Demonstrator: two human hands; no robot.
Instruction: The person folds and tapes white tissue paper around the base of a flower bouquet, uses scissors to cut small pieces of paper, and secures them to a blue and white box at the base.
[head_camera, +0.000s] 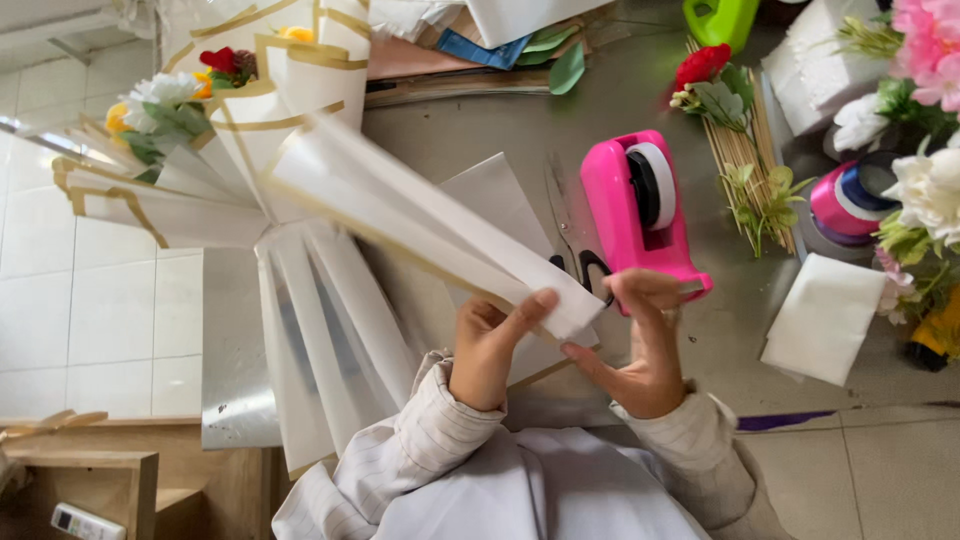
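Note:
Both hands hold one folded sheet of white wrapping paper with a gold edge, which slants up and to the left. My left hand pinches its lower end from below. My right hand grips the same end from the right, thumb on the paper. Beyond the sheet's upper end lies a bouquet of white, yellow and red flowers wrapped in pleated white paper with gold borders. A pink tape dispenser stands just beyond my right hand, and black-handled scissors lie beside it.
On the grey table lie a red flower with green stems, a folded white cloth, ribbon spools, pink and white flowers, a green object and stacked paper sheets. White floor tiles and a wooden shelf are at left.

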